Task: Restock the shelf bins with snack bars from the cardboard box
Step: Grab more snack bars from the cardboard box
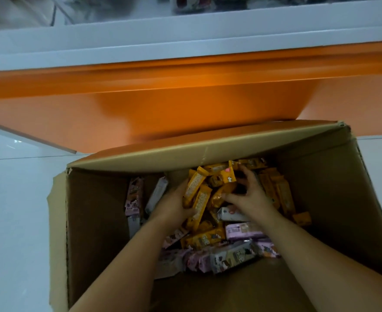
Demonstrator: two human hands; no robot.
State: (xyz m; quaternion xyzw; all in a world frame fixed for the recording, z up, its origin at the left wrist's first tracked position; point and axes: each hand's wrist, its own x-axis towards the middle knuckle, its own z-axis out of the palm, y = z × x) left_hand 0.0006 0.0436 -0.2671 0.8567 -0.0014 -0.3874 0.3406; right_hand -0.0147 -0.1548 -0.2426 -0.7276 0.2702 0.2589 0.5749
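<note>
An open cardboard box (95,221) stands on the floor below me, holding a heap of wrapped snack bars. Orange bars (275,190) fill the far middle and right; pink bars (244,230) and grey-white bars (232,257) lie nearer me and along the left wall. Both my arms reach down into it. My left hand (174,203) grips a bunch of orange bars (196,194) from the left side. My right hand (248,194) has its fingers curled round more orange bars (225,176) in the middle of the heap.
The box's far flap (208,147) leans inward over the bars. Behind the box rises an orange shelf base (185,104) with a white shelf edge (185,41) above it. Blurred packets sit on the shelf (192,3) at the top. Pale floor tiles (16,199) lie to the left.
</note>
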